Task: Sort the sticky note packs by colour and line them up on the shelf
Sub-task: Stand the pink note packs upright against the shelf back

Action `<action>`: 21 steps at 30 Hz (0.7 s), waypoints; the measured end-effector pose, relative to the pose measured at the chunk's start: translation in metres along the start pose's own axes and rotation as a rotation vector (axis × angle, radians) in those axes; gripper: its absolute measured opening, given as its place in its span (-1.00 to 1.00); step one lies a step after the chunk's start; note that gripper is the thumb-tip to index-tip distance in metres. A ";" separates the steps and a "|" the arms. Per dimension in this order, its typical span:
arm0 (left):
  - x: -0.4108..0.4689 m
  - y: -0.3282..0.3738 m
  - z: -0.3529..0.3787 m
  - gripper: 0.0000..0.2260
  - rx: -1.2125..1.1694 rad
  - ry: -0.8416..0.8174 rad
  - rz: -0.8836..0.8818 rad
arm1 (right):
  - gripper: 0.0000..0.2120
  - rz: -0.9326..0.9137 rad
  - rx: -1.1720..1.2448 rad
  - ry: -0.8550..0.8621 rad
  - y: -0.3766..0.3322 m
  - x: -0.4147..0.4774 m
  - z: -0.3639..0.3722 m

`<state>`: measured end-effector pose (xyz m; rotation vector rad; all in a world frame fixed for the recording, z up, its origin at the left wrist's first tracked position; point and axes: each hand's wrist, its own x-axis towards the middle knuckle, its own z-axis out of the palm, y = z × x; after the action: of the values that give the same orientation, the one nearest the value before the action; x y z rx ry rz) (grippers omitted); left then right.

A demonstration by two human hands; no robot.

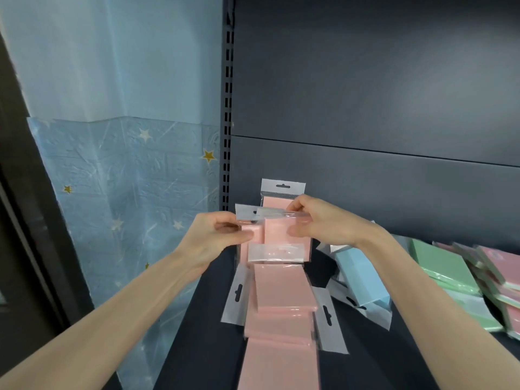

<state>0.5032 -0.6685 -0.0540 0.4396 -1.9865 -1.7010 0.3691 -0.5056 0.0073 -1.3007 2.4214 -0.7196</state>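
I hold pink sticky note packs (277,235) in clear sleeves upright above the dark shelf (208,319). My left hand (216,235) pinches their left edge and my right hand (318,220) pinches the top right. Behind them another pink pack (281,197) stands against the back panel. Below my hands a row of pink packs (281,305) lies flat, running toward me. A blue pack (363,277) lies right of the row.
Green packs (444,266) and more pink packs (503,266) are piled at the right of the shelf. The grey back panel (365,108) and a slotted upright (228,108) bound the shelf. A blue starred wall covering (126,192) is on the left.
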 end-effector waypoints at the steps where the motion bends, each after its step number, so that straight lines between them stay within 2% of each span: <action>1: -0.001 0.000 0.001 -0.83 -0.012 -0.018 -0.005 | -0.74 -0.011 0.003 0.018 0.001 0.001 0.000; 5: -0.003 0.001 0.007 -0.78 -0.024 -0.076 0.004 | -0.71 -0.040 -0.008 0.117 0.001 0.006 0.000; 10: 0.009 -0.004 0.016 -0.72 0.059 -0.051 0.055 | -0.64 -0.061 -0.024 0.169 0.000 0.014 0.011; 12: 0.015 -0.006 0.019 -0.71 0.061 -0.061 0.042 | -0.58 -0.041 -0.044 0.147 0.002 0.016 0.010; 16: 0.028 -0.008 0.025 -0.76 0.160 -0.082 0.045 | -0.35 0.058 -0.212 0.032 0.008 0.023 0.002; 21: 0.040 -0.011 0.026 -0.79 0.313 -0.161 -0.015 | -0.61 0.097 -0.187 0.002 0.013 0.032 0.000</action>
<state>0.4547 -0.6703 -0.0613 0.4355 -2.3853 -1.4773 0.3429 -0.5261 -0.0011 -1.2372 2.5851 -0.4784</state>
